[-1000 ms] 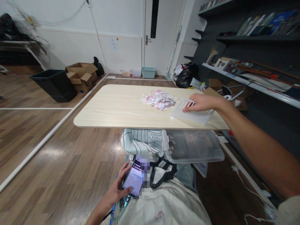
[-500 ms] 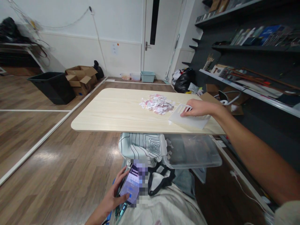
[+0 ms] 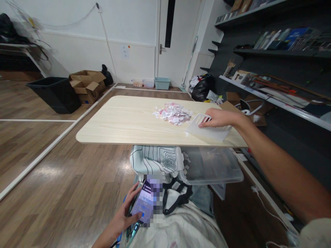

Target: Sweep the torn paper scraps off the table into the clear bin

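Right hand (image 3: 218, 118) is gripping a white scraper (image 3: 207, 132), left hand (image 3: 128, 210) has a phone (image 3: 143, 205). Scraper's at the right end of the table (image 3: 116, 120), just beside the scraps (image 3: 173, 114). Clear tub (image 3: 213, 168) crowds the space below the near edge, bin (image 3: 55, 96) and carton (image 3: 89, 86) off left.

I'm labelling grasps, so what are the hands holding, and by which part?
The right hand holds the white panel by its slotted upper edge; the left hand holds the phone around its lower left side.
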